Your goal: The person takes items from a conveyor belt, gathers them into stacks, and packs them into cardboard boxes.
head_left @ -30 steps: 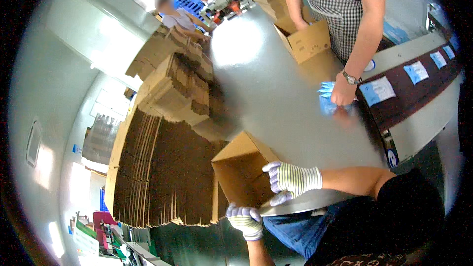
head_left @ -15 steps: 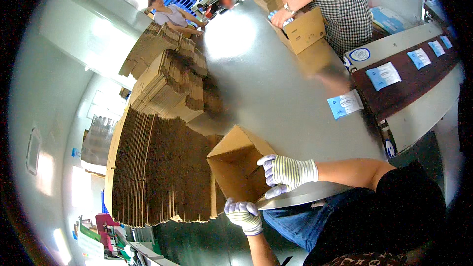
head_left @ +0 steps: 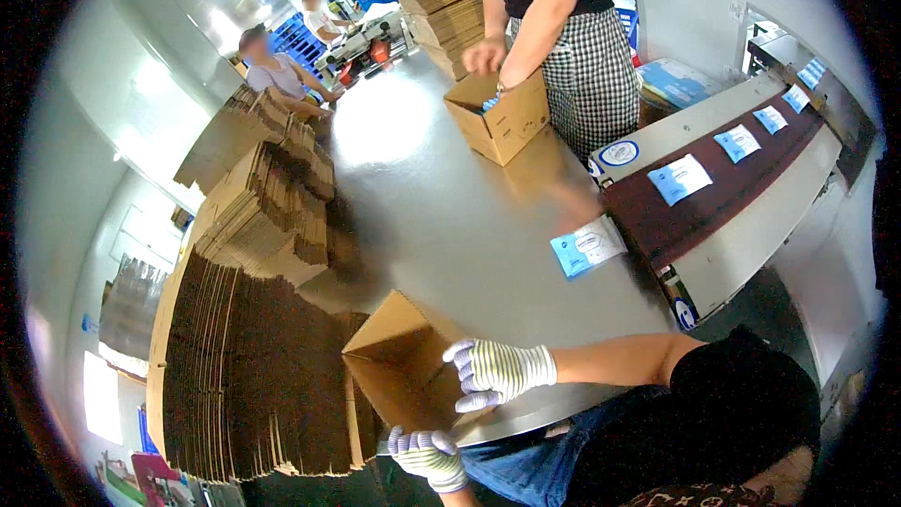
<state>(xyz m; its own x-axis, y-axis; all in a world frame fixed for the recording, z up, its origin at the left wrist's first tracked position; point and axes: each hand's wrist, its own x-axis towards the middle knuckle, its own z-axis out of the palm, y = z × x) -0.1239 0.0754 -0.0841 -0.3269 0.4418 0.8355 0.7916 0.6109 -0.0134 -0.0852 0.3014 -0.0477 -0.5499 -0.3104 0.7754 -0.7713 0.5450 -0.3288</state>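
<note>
An open cardboard box [head_left: 399, 371] stands at the near edge of the metal table, its opening tilted toward me. My left hand [head_left: 429, 458], in a striped knit glove, has its fingers closed over the box's near corner. The fingers of my right hand [head_left: 496, 372], gloved alike, curl over the right wall of the same box. Part of that wall is hidden behind the right hand. Inside the box only bare brown cardboard shows.
Flattened cardboard boxes [head_left: 221, 366] stand in tall stacks on the left. A blue-and-white packet [head_left: 588, 246] lies on the metal table [head_left: 404, 225] beside a conveyor belt [head_left: 690, 221] carrying several more. Across the table, a person's hands work at another box [head_left: 502, 127]. Two people are farther back.
The view has turned, so the scene sits farther left and lower. My hands keep their hold on the box. The person across has raised one hand off the other box.
</note>
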